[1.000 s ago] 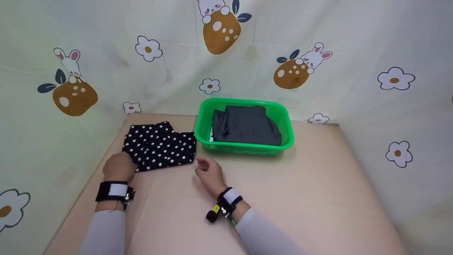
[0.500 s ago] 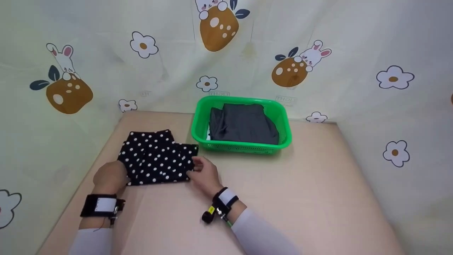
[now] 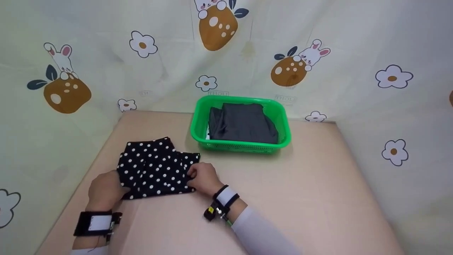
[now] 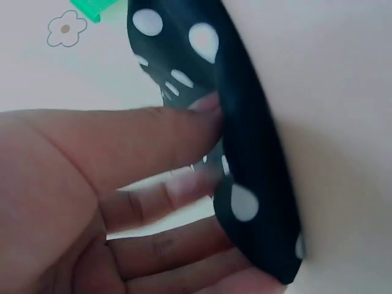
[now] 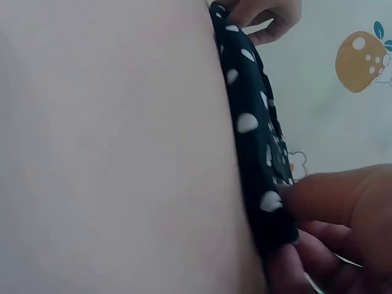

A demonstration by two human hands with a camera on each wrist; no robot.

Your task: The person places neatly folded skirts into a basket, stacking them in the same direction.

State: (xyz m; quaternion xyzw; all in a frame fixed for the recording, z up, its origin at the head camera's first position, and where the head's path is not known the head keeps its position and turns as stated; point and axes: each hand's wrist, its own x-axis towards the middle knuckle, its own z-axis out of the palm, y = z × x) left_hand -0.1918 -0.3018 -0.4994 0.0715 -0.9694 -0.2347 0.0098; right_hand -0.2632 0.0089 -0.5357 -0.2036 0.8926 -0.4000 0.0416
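Note:
A folded black garment with white polka dots (image 3: 154,168) lies on the left part of the table. Its near left corner is held by my left hand (image 3: 105,190), and in the left wrist view the thumb (image 4: 165,131) lies over the folded edge with fingers beneath. At the opposite side, my right hand (image 3: 205,179) pinches the near right corner. The right wrist view shows the right thumb (image 5: 331,196) on top of the cloth and a fingertip under it. What kind of garment it is cannot be made out.
Behind the dotted garment, to the right, stands a green plastic basket (image 3: 244,146) holding a folded dark grey garment (image 3: 244,122), with a bit of white showing beneath. A pale curtain (image 3: 170,71) with rabbit and flower prints surrounds the beige table (image 3: 300,198).
The dotted garment has slid toward me, away from the basket, with my left hand moving along. My right hand has gone from beside the cloth to gripping its right corner.

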